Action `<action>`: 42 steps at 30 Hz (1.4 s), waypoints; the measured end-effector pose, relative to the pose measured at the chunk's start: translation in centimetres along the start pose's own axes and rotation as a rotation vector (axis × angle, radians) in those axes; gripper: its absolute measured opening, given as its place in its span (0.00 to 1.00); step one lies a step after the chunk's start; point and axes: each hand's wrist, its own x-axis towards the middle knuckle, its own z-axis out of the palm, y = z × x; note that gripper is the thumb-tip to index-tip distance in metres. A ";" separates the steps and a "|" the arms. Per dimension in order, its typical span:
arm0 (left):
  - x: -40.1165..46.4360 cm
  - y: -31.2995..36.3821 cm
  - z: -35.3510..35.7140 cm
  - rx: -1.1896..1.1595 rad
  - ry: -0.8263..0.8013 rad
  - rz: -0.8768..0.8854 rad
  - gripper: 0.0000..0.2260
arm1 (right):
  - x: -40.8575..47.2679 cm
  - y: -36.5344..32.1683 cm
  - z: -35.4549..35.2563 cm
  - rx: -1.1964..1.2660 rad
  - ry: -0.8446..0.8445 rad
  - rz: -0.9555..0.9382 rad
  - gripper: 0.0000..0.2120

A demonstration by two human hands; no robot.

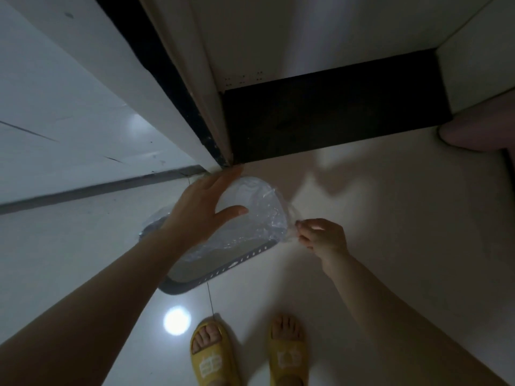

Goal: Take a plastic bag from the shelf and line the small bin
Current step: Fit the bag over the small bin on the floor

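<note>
Clear crinkled plastic bag (250,215) drapes over small grey slotted bin (223,267) at frame centre. Left hand (200,210) spread flat on bag, grasping nothing; right hand (320,236) pinches bag edge, lower right of rim, nearer uncovered near rim.

A clear, glinting plastic bag (250,215) is covering a dark grey bin (223,270) patterned with pale slots. Near, yellow slippers (211,355) are showing white blocky markings against the glossy white floor (69,246).

Wall corner (223,151) crowds bin (223,270); floor (390,218) rightward open
</note>
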 end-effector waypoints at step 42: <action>-20.2 -8.2 6.1 -1.135 0.468 -1.022 0.04 | -8.1 1.6 2.6 -1.346 -0.179 -1.686 0.03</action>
